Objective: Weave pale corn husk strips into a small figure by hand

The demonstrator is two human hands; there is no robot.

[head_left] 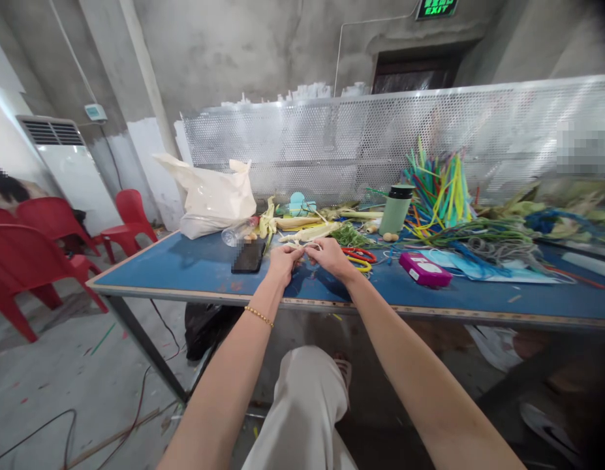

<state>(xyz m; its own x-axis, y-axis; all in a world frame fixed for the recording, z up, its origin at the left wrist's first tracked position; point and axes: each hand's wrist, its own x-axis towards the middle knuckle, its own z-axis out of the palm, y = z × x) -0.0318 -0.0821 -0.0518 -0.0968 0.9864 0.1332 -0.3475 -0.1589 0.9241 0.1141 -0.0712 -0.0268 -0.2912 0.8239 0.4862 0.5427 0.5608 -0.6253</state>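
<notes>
My left hand (282,262) and my right hand (332,258) meet above the front part of the blue table (175,277). Fingers on both sides are closed in a pinch around a thin pale husk strip (299,245); its ends are partly hidden by the fingers. Pale yellow-green corn husks (309,233) lie just beyond my hands. To the right of my right hand are scissors with red and yellow handles (359,256). A black phone (247,256) rests left of my left hand.
A cream plastic bag (217,199) and a clear bottle (236,232) stand at the back left. On the right are a green tumbler (395,212), a purple box (424,269), colourful strips (446,189) and tangled cords (493,245). A perforated metal panel (292,140) runs behind.
</notes>
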